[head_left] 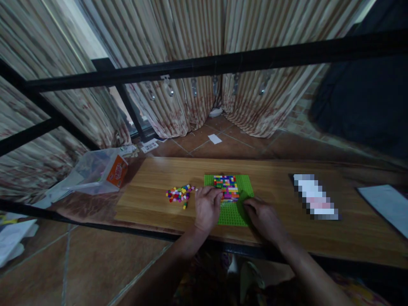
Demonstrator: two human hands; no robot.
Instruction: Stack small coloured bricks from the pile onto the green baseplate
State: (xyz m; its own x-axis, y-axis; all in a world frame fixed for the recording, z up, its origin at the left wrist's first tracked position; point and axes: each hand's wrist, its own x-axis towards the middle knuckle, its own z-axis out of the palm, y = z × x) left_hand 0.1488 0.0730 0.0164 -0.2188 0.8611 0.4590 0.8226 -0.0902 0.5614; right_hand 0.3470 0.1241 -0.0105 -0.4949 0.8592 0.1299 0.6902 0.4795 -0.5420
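Note:
A green studded baseplate lies on the wooden tabletop in front of me. On its upper part sits a block of many-coloured toy bricks, built up in rows. My left hand is closed, its thumb and fingertips together at the block's lower left corner; what they pinch is hidden. My right hand rests over the plate's right edge with curled fingers, its fingertips close to the block's lower right side. Anything between them is too small to make out. A pile of loose small bricks lies left of my left hand.
On the tabletop to the right lies a blurred-out flat object. A clear plastic box with an orange label stands beyond the left end. A dark metal bar crosses before striped curtains. At far right is a pale flat panel.

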